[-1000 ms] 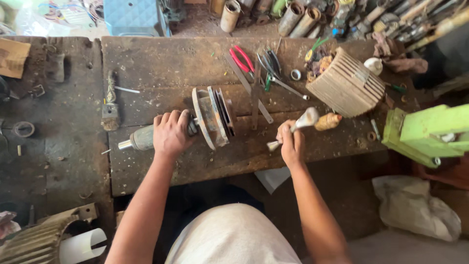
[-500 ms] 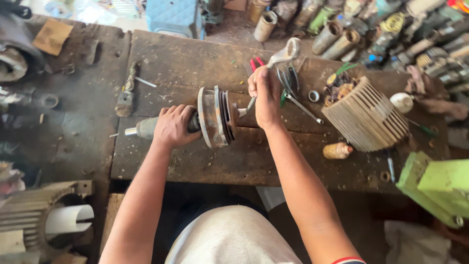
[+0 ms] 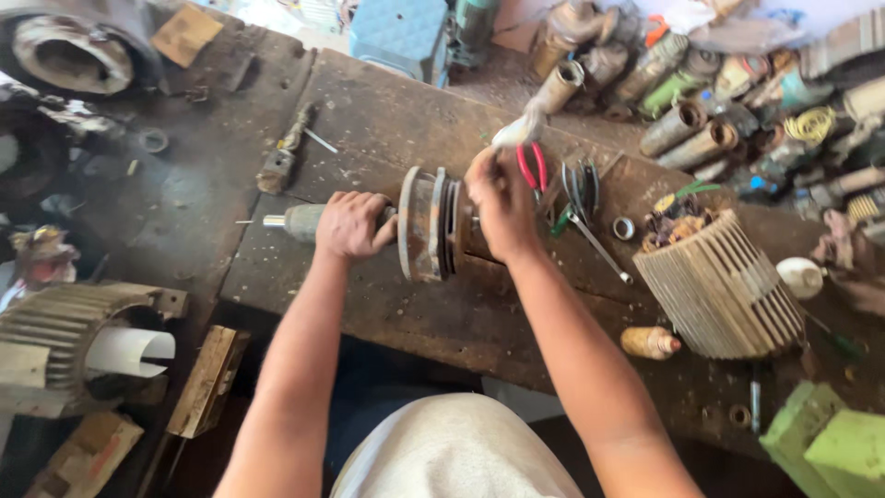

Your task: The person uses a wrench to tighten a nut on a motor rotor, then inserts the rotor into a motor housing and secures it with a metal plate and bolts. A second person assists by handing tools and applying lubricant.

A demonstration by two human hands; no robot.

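Observation:
A motor rotor assembly (image 3: 426, 224) with round metal end plates lies on its side on the worn wooden workbench (image 3: 387, 120); its shaft (image 3: 281, 221) sticks out to the left. My left hand (image 3: 352, 224) grips the shaft just left of the plates. My right hand (image 3: 501, 198) is at the right face of the plates and holds a pale-handled tool (image 3: 518, 129) that points up and away. What the tool's tip touches is hidden behind the hand.
Red-handled pliers (image 3: 532, 166), a wrench (image 3: 595, 242) and a small ring (image 3: 624, 227) lie right of the rotor. A ribbed motor housing (image 3: 721, 288), a small bottle (image 3: 649, 342), a green block (image 3: 830, 443) and several rusty cylinders (image 3: 682, 129) crowd the right. Another housing (image 3: 64, 337) sits lower left.
My right hand has lifted the pale-handled tool from the bench's front edge and brought it up to the right side of the rotor plates. The left hand stays on the shaft.

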